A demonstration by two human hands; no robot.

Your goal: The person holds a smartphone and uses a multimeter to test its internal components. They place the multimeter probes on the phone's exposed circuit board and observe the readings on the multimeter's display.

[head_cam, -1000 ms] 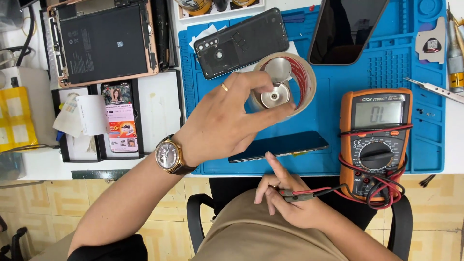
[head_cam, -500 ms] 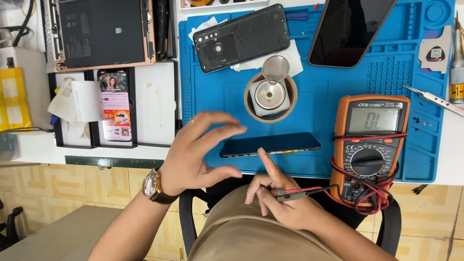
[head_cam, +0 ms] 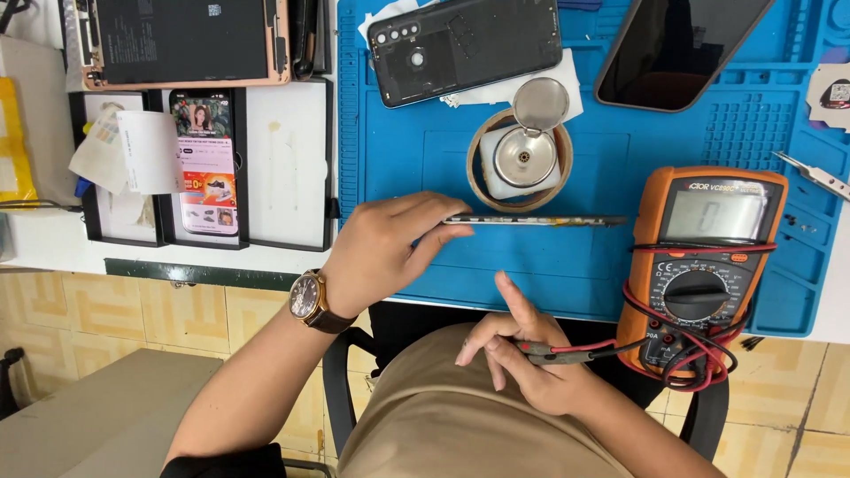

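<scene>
Left hand (head_cam: pixel 381 252) pinches one end of a thin phone (head_cam: pixel 540 221), tilted up on edge so only its side shows, above the blue mat (head_cam: pixel 425 159). Right hand (head_cam: pixel 531 363) sits low near the lap, closed around the red and black probes (head_cam: pixel 553 352), index finger pointing up toward the mat's near edge. Probe leads run to the orange multimeter (head_cam: pixel 704 265) just right of the phone, leads coiled over its dial. Behind the phone: tape roll (head_cam: pixel 520 159) with a small metal dispenser inside it, then a dark phone back cover (head_cam: pixel 465 40) and another phone with a black screen (head_cam: pixel 677 49). Left of the mat, a lit phone (head_cam: pixel 205 164) lies in a black tray (head_cam: pixel 292 164) on the surface.
</scene>
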